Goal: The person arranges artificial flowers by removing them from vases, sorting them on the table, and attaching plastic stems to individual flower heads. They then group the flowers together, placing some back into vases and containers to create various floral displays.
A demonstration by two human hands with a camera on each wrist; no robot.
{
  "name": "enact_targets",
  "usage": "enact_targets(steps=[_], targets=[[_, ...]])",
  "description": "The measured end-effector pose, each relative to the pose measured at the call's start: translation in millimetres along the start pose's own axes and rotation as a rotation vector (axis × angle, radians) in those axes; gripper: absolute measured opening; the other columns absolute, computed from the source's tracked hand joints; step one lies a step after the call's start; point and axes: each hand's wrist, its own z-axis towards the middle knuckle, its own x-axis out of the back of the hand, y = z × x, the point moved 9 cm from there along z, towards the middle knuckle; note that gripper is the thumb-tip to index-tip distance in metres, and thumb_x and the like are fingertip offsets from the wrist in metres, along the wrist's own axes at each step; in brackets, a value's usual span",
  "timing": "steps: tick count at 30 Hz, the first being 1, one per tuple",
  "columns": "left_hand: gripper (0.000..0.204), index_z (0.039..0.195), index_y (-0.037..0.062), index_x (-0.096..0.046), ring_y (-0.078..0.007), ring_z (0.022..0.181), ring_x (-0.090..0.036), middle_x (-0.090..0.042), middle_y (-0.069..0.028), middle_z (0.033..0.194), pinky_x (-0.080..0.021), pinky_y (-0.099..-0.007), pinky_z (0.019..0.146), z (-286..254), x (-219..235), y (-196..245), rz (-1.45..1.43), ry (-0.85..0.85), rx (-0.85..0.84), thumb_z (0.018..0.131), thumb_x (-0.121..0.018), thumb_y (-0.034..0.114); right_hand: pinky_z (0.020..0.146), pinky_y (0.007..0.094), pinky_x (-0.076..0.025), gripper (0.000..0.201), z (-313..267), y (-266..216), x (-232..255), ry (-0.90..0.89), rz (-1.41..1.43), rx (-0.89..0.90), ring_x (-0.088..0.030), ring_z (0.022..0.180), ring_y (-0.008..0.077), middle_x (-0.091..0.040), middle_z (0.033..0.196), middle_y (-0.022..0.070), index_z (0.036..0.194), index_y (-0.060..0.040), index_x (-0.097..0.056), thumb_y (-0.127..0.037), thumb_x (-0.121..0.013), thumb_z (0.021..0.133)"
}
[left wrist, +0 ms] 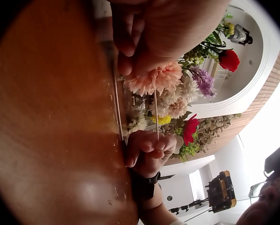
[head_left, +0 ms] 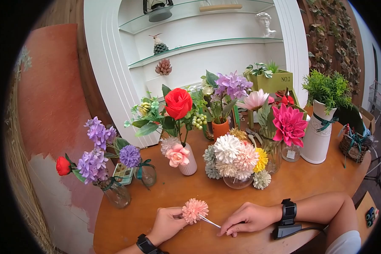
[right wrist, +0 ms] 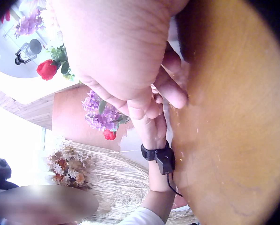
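Note:
Low over the near part of the table, my left hand [head_left: 167, 223] pinches a peach-pink artificial flower [head_left: 195, 211] at its left side. A thin white stem [head_left: 210, 221] runs from the bloom toward the right. Fingers and thumb of my right hand [head_left: 252, 218] pinch the stem's far end. From the left wrist view, the flower [left wrist: 155, 80] sits just beyond the left fingers, and the stem [left wrist: 156, 110] stretches straight between both hands. In the right wrist view, my right hand [right wrist: 121, 51] covers the flower and most of the stem.
Ahead stands a round glass vase [head_left: 238, 183] of white, peach and yellow blooms. Glass bottles [head_left: 118, 195] with purple flowers are at left, a pink vase [head_left: 188, 163] behind. At right are a tall white vase [head_left: 315, 142] and a wicker basket [head_left: 352, 146]. A cable trails from the right wristband.

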Motion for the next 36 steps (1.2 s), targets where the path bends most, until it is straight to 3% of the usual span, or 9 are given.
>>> enact_targets(steps=[6, 8, 12, 17, 26, 36], targets=[[0.019, 0.098, -0.0029, -0.071, -0.004, 0.074, -0.062, -0.071, -0.0024, 0.082, -0.051, -0.0198, 0.064, -2, -2, 13, 0.081, -0.002, 0.01, 0.084, -0.072, 0.009, 0.069, 0.028, -0.054, 0.021, 0, -2, 2, 0.014, 0.009, -0.02, -0.067, 0.07, 0.0136, -0.071, 0.097, 0.006, 0.111, -0.0045, -0.065, -0.015, -0.058, 0.095], [0.027, 0.107, -0.0051, -0.066, -0.0052, 0.076, -0.064, -0.071, -0.0043, 0.089, -0.051, -0.0192, 0.063, -2, -10, 20, -0.088, -0.031, 0.065, 0.086, -0.071, 0.011, 0.069, 0.0278, -0.054, 0.021, 0, -1, 4, 0.022, 0.015, -0.037, -0.067, 0.07, 0.0134, -0.071, 0.097, 0.0058, 0.111, -0.0045, -0.066, -0.015, -0.058, 0.095], [0.031, 0.113, -0.0052, -0.061, -0.0067, 0.078, -0.065, -0.07, -0.0057, 0.095, -0.05, -0.018, 0.059, -3, -10, 18, -0.105, -0.045, 0.089, 0.091, -0.066, 0.015, 0.069, 0.0274, -0.054, 0.021, 0, -1, 5, 0.041, 0.029, -0.038, -0.067, 0.07, 0.0127, -0.071, 0.096, 0.0061, 0.111, -0.0044, -0.066, -0.015, -0.058, 0.095], [0.03, 0.11, -0.0023, -0.064, -0.0065, 0.076, -0.065, -0.069, -0.0044, 0.093, -0.045, -0.0168, 0.053, -3, -8, 10, -0.167, -0.053, 0.12, 0.096, -0.059, 0.024, 0.069, 0.0271, -0.053, 0.021, 0, -1, 7, 0.054, 0.03, -0.03, -0.067, 0.07, 0.0124, -0.071, 0.097, 0.0061, 0.112, -0.0043, -0.065, -0.014, -0.057, 0.096], [0.031, 0.1, -0.0034, -0.068, -0.0024, 0.058, -0.053, -0.068, -0.0013, 0.08, -0.042, -0.0169, 0.049, -3, -2, 2, -0.152, 0.02, 0.154, 0.095, -0.061, 0.026, 0.068, 0.0262, -0.054, 0.023, 0, -3, 11, 0.096, 0.085, -0.035, -0.066, 0.068, 0.0109, -0.071, 0.099, 0.0066, 0.116, -0.004, -0.062, -0.013, -0.056, 0.096], [0.029, 0.096, -0.0024, -0.071, -0.0015, 0.053, -0.051, -0.066, 0.0002, 0.073, -0.041, -0.0167, 0.047, -4, -5, 4, -0.074, -0.012, 0.151, 0.093, -0.064, 0.025, 0.067, 0.0258, -0.053, 0.024, -1, 0, 12, 0.108, 0.102, -0.028, -0.065, 0.066, 0.0112, -0.071, 0.101, 0.0083, 0.118, -0.0029, -0.061, -0.013, -0.055, 0.097]])
